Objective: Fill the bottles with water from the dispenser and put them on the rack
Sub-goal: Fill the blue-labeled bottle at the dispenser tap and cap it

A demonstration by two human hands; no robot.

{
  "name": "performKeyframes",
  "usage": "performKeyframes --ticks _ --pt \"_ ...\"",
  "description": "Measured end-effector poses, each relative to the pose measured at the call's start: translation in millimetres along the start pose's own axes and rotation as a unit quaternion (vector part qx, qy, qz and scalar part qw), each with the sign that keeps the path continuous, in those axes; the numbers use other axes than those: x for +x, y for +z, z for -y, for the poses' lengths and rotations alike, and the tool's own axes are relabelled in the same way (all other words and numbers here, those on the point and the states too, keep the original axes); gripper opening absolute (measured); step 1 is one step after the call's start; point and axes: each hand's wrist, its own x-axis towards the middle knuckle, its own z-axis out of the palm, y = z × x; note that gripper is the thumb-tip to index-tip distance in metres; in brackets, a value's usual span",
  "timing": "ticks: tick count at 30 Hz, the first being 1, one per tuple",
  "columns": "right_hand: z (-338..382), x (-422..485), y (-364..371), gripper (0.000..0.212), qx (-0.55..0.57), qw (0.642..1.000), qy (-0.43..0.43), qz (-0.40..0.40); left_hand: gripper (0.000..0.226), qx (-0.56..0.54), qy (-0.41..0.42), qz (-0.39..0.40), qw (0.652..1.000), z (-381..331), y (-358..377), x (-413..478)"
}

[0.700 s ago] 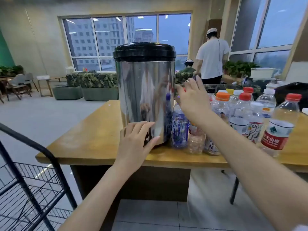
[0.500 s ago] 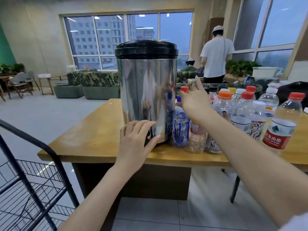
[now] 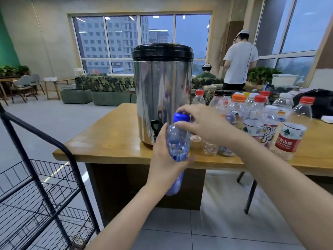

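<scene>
A steel water dispenser (image 3: 158, 91) with a black lid stands on the wooden table (image 3: 111, 141), its black tap (image 3: 155, 127) facing me. In front of the tap I hold a clear bottle with a blue label (image 3: 178, 141) off the table. My left hand (image 3: 164, 163) grips its body from the left. My right hand (image 3: 203, 123) has its fingers curled round the blue cap (image 3: 181, 117). Several empty capped bottles (image 3: 255, 120) crowd the table to the right. The black wire rack (image 3: 43, 192) stands on the floor at lower left.
A black bag (image 3: 317, 103) lies at the table's far right. A person in a white shirt (image 3: 239, 64) stands behind the table with their back to me. Sofas and chairs sit far left across the tiled floor.
My right hand lifted the blue-label bottle from beside the dispenser and now holds its cap. My left hand left the tap area and took the bottle's body.
</scene>
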Motion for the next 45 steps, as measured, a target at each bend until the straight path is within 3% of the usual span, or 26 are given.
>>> performKeyframes --ticks 2,5,7,10,14,16,19,21,24,27,29,32,35,38,41,45 --pt "1.4 -11.7 12.5 0.046 0.014 0.997 0.054 0.048 0.097 -0.005 -0.005 0.01 1.0 7.4 8.7 -18.6" --pt "-2.2 -22.2 38.9 0.085 -0.133 0.979 0.13 0.088 0.1 0.191 0.029 0.02 0.981 22.0 21.8 -44.1" --pt "-3.1 -28.3 58.4 0.078 -0.192 0.969 0.132 0.086 0.101 0.207 0.021 0.028 0.978 31.6 24.2 -54.5" --pt "-5.9 -33.3 72.6 0.052 -0.196 0.978 0.016 0.063 0.091 0.02 -0.035 0.108 0.993 39.4 10.6 -59.8" --pt "-17.0 -37.3 67.0 0.042 -0.038 0.98 -0.177 0.085 0.079 -0.152 -0.127 0.241 0.95 45.0 -10.0 -65.4" --pt "-18.2 -37.3 63.2 0.035 0.048 0.979 -0.134 0.147 0.079 -0.156 -0.143 0.227 0.951 49.3 -13.9 -64.9" --pt "-19.1 -34.9 59.3 0.057 0.091 0.969 0.018 0.231 0.086 -0.084 -0.101 0.21 0.969 57.4 -13.3 -59.1" --pt "-19.6 -30.6 58.6 0.055 0.079 0.964 0.033 0.252 0.087 -0.062 -0.08 0.221 0.97 59.7 -11.9 -56.5" --pt "-24.5 -25.8 55.0 0.032 0.143 0.947 -0.004 0.287 0.086 -0.067 -0.078 0.215 0.971 64.3 -12.4 -55.3" --pt "-25.4 -23.4 55.1 0.05 0.163 0.936 0.056 0.307 0.086 -0.071 -0.078 0.204 0.973 66.7 -14.6 -54.3" --pt "-23.0 -21.6 60.6 0.049 0.146 0.932 0.1 0.316 0.086 -0.07 -0.081 0.205 0.973 69.4 -15.3 -53.2" --pt "-23.4 -19.4 59.4 0.039 0.162 0.937 0.057 0.303 0.085 -0.073 -0.097 0.209 0.97 76.8 -17.2 -52.6" --pt "-35.7 -12.6 58.5 0.042 0.171 0.957 0.042 0.232 0.088 -0.099 -0.147 0.206 0.962 86.4 -20.7 -55.4" --pt "-63.7 0.2 89.7 0.04 0.07 0.977 0.106 0.17 0.082 -0.134 -0.216 0.18 0.95 92.9 -21.7 -58.2" --pt "-82.2 6.9 128.9 0.034 -0.046 0.978 0.137 0.147 0.06 -0.134 -0.255 0.125 0.95 96.4 -20.4 -58.2" --pt "-87.8 14.1 158.8 0.026 -0.096 0.966 0.18 0.158 0.063 -0.115 -0.276 0.057 0.953 107.3 -22.6 -51.1"
